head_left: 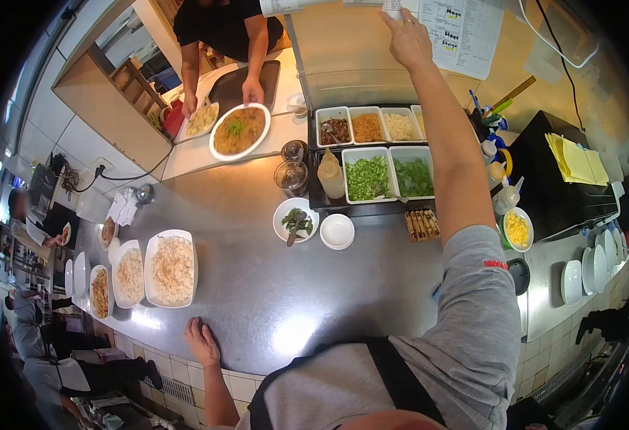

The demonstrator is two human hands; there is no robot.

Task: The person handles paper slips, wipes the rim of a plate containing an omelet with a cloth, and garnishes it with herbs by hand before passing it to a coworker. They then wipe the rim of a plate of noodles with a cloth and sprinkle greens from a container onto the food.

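My right hand point(409, 39) is raised to the wall at the top, its fingers on the paper slips point(400, 7) beside a printed sheet point(465, 36); its index finger is stretched out. Low on the left, my left hand point(202, 342) rests with spread fingers on the front edge of the steel counter point(242, 287), holding nothing. Above it stand two white dishes of rice point(172, 269). Across the counter, another person's hands hold an oval plate of brown food with green garnish point(240, 131) and a smaller dish point(202, 119).
Topping trays point(369, 178) stand at the back centre, with a squeeze bottle point(331, 175). A bowl of leaves point(296, 220) and a small white bowl point(337, 231) sit before them. Yellow papers point(576, 159) lie on a black box at right. Co-workers point(63, 373) stand at left.
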